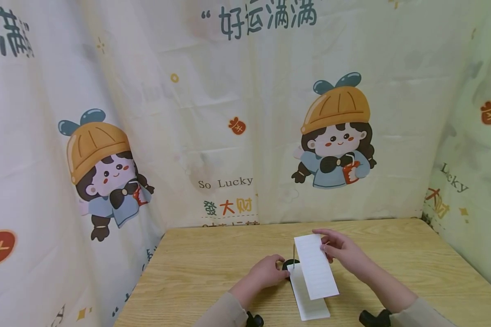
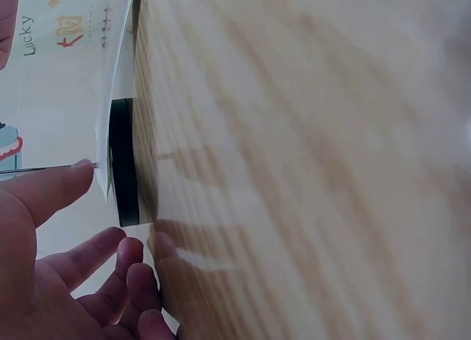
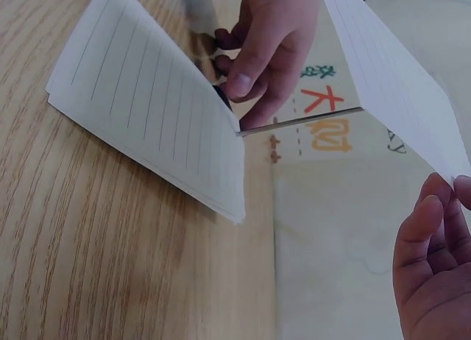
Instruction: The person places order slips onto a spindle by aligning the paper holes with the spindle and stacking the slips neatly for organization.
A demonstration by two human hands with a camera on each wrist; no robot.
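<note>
A paper spike stands on the table, with a thin upright metal rod (image 1: 293,257) and a black base (image 2: 124,163). Lined white slips (image 3: 162,97) lie stacked over the base at the foot of the rod. My left hand (image 1: 268,271) holds the base at its left side, the thumb against the slips' edge. Between thumb and fingers my right hand (image 1: 343,250) pinches the edge of another lined slip (image 1: 316,268), raised above the stack. This slip's edge meets the rod's upper end in the right wrist view; I cannot tell whether the rod pierces it.
The wooden table (image 1: 204,254) extends around both hands. Behind it and along the sides hangs a pale printed curtain (image 1: 212,136) with cartoon figures and lettering. Black wrist straps (image 1: 375,318) show at the bottom of the head view.
</note>
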